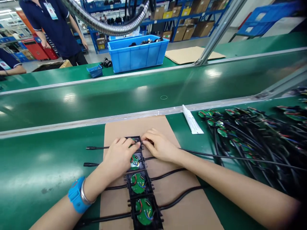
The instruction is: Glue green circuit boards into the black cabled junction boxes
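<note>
Several square black plastic housings stand in a row on a brown cardboard sheet (177, 204). Each of the nearer ones holds a round green circuit board (144, 210) with coloured wires, and black cables run out on both sides. My left hand (120, 156) curls over the farthest housing (136, 139), its thumb and fingers gripping the frame. At that housing's right edge, my right hand (159, 145) pinches the black cable (203, 153) where it enters; the fingers partly hide the spot. A blue wristband (78, 195) and a metal bangle circle my left wrist.
A white tube (192, 119) lies beyond the cardboard. Right of it is a heap of cabled circuit boards (254, 137). Past a metal rail runs a green belt (115, 95); a blue bin (139, 54) stands behind it. Two people are at the far left.
</note>
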{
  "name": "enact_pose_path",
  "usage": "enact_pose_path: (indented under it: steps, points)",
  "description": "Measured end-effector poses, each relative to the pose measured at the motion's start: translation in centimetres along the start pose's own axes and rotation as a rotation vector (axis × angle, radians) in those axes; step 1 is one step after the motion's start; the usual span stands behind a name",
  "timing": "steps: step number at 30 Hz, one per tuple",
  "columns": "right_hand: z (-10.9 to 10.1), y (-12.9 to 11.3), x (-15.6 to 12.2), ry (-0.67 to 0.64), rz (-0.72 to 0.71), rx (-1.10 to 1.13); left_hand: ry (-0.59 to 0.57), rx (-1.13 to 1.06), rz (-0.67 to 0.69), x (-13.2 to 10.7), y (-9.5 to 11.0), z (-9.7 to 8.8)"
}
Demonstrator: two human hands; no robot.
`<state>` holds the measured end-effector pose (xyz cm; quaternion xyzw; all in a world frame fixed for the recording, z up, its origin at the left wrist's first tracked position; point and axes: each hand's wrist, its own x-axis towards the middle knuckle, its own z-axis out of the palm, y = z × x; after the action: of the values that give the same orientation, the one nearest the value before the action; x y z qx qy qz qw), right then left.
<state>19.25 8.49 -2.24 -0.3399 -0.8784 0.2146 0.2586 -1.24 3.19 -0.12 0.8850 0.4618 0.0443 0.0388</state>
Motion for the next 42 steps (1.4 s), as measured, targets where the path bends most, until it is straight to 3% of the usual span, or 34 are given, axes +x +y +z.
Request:
enact_pose_path:
  steps: [6,10,15,21,26,29,31,34,36,37,39,42]
  points:
    - [0.6,0.8,0.5,-0.028,-0.087,0.016,0.008,-0.045,-0.075,0.3,0.6,0.1]
    - [-0.7,0.6,0.9,-0.062,-0.105,-0.009,0.027,-0.188,-0.061,-0.6,-0.7,-1.3]
    - [-1.6,-2.9,1.1,-0.069,-0.067,-0.178,0.164,-0.341,-0.326,-2.0,-3.5,-3.0]
    - [0.9,-7.9,2.0,-0.260,-0.072,-0.430,0.137,-0.368,-0.375,-1.7,-3.8,-1.5]
    - [1.9,-7.9,3.5,-0.277,-0.151,-0.511,0.132,-0.355,-0.334,-1.0,-4.1,-0.5]
    - [1.6,-7.5,3.8,-0.298,-0.125,-0.499,0.130,-0.316,-0.311,-1.1,-4.0,-0.7]
    - [0.6,-7.6,2.7,-0.292,-0.110,-0.447,0.156,-0.271,-0.303,-2.3,-3.1,-1.5]
    - [-2.1,-8.2,-1.6,-0.249,-0.130,-0.267,0.150,-0.256,-0.229,-6.9,-0.3,-3.0]
    - [-3.7,-8.7,-5.7,-0.305,-0.089,-0.153,-0.008,-0.353,-0.057,-10.9,2.1,-3.5]
    - [-4.1,-8.9,-7.8,-0.352,-0.048,-0.126,-0.063,-0.363,-0.048,-12.7,3.2,-3.4]
    - [-4.2,-9.2,-11.4,-0.395,0.035,-0.136,-0.131,-0.317,-0.135,-15.7,5.0,-2.7]
    - [-3.1,-9.5,-15.0,-0.408,0.055,-0.184,-0.174,-0.252,-0.249,-17.9,6.4,-1.1]
